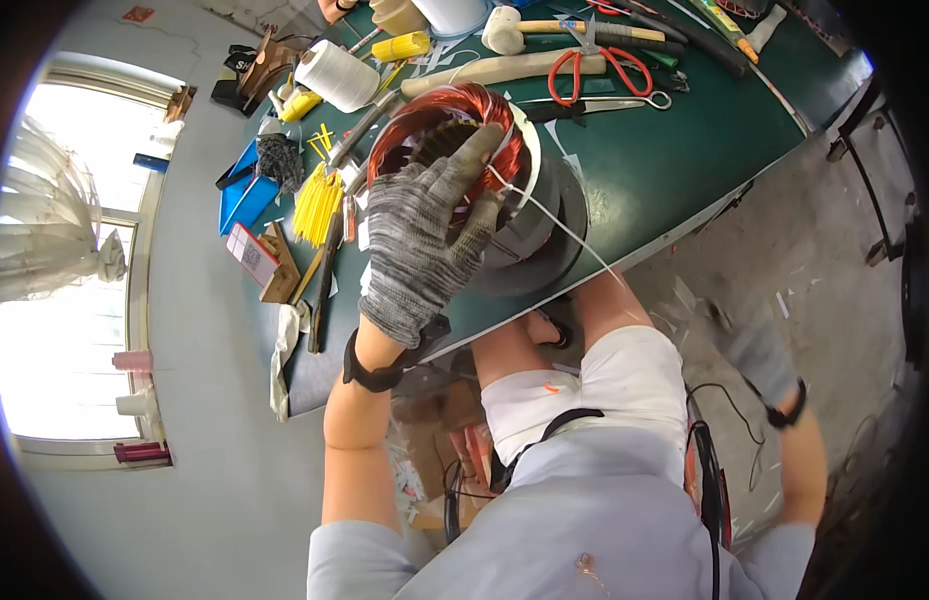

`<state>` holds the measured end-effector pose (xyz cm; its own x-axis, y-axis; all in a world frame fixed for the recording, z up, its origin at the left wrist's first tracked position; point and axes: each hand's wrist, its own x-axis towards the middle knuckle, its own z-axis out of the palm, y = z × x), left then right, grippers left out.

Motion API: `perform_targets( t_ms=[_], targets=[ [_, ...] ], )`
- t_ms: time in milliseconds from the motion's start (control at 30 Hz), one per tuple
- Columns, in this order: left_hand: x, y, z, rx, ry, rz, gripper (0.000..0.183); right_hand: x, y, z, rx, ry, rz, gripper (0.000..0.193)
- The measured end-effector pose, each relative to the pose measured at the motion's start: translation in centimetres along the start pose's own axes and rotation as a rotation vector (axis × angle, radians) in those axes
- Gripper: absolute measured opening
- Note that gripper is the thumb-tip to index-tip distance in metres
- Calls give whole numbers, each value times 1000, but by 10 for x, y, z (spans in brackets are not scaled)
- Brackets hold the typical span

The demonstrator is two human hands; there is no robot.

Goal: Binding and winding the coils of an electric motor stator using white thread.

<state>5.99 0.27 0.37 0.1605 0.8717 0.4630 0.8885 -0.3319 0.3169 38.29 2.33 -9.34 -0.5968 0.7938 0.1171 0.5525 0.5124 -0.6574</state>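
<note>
My left hand (420, 240), in a grey knitted glove, lies over a motor stator (533, 160) with red-brown copper windings (465, 97). Its fingers and thumb grip around the winding end, and one fingertip shows bare. From the winding, beside those fingers, a white cord (555, 217) runs taut toward the lower right. Far out to the right, past the table edge, is my right hand (763, 360), also gloved and smeared by motion. The cord's far end fades in blur toward it, so its grip cannot be made out. Under the stator sits a dark round base (570, 235).
The green table (685, 150) holds a white thread spool (337, 76), red-handled scissors (600, 77), a mallet (505, 32), a wooden stick (515, 70), yellow strips (318, 205) and a blue tray (247, 205). A metal rack (865, 190) stands at right.
</note>
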Motion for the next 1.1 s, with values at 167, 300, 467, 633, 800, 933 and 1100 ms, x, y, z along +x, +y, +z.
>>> perform_targets(
  t_ms=[167, 300, 467, 633, 800, 933, 1100],
  targets=[
    [1, 10, -1, 185, -90, 29, 48, 107, -87, 42, 424, 343, -368, 24],
    [-2, 8, 7, 419, 4, 146, 51, 121, -96, 43, 900, 149, -320, 21],
    [-5, 6, 10, 398, 41, 139, 49, 111, -102, 9, 174, 245, -384, 20],
    [-8, -6, 0, 321, 16, 165, 49, 116, -85, 59, 404, 416, -583, 28],
    [-20, -16, -15, 250, -6, 163, 46, 92, -94, 25, 938, -119, -397, 24],
    [-27, -20, 1, 323, 117, 222, 46, 126, -114, 10, 429, 290, -957, 27],
    [-17, -8, -9, 160, 73, 185, 46, 98, -113, 76, 1225, 164, -511, 36]
  ],
)
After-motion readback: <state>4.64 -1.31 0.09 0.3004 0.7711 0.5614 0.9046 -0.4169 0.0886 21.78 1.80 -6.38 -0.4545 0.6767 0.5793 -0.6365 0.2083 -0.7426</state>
